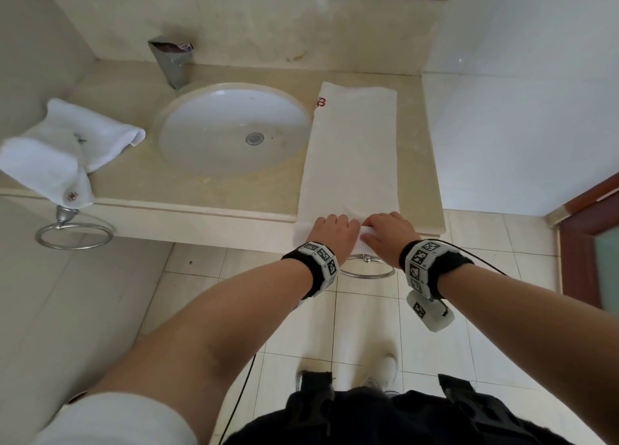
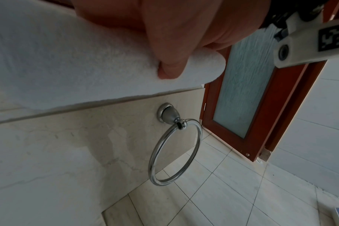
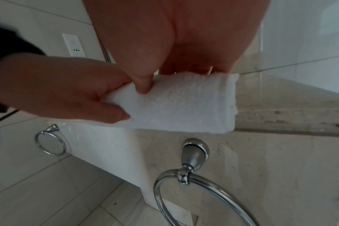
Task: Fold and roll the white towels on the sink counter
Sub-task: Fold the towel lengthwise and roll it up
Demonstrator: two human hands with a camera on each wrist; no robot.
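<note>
A marble desk (image 1: 214,190) carries a long folded white towel (image 1: 351,156) lying right of the sink (image 1: 231,126); at its near end, overhanging the edge, left hand (image 1: 331,232) and right hand (image 1: 388,232) each grip the rolled end.

Fluffy terry-cloth towel (image 1: 351,150), glossy marble counter (image 1: 207,190), chrome ring (image 2: 174,152)

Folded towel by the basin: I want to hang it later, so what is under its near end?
Below the folded towel, whose near end both hands grip, a chrome towel ring hangs on the counter front. The counter top beneath the towel is covered.
</note>
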